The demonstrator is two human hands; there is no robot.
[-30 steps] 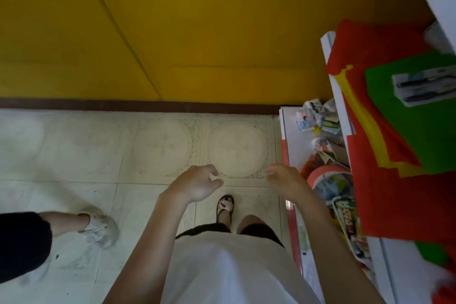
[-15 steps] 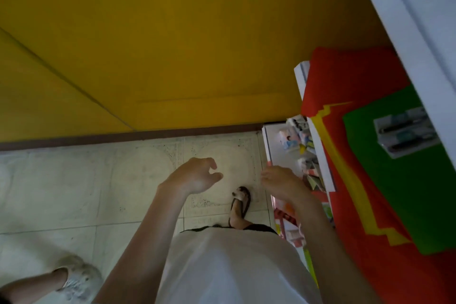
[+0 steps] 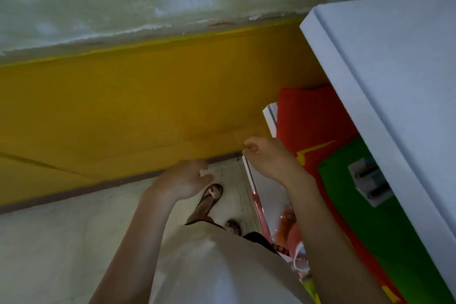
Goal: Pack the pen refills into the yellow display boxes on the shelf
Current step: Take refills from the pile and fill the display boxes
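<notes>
The person stands facing a mustard-yellow painted wall [image 3: 123,111] on a pale tiled floor [image 3: 61,242], with a brown strap sandal [image 3: 209,197] showing below the hands. The left hand [image 3: 183,180] is raised in front of the body, its fingers loosely curled and its thumb held apart, and it holds nothing. The right hand [image 3: 270,159] is lifted a little higher, just in front of the front corner of the white shelf unit [image 3: 385,76]. It is seen from the back with its fingers loosely bent, and nothing shows in its grasp. Whether it touches the shelf edge cannot be told.

On the middle shelf lies a red paper sheet [image 3: 311,121] with a green paper sheet [image 3: 370,234] on top. Two small pale blister packs [image 3: 370,180] holding dark sticks, likely the pen refills, lie on the green sheet, partly under the edge of the top board and well apart from both hands. Blurred colourful packets [image 3: 288,219] sit on the lower shelf behind the right forearm.
</notes>
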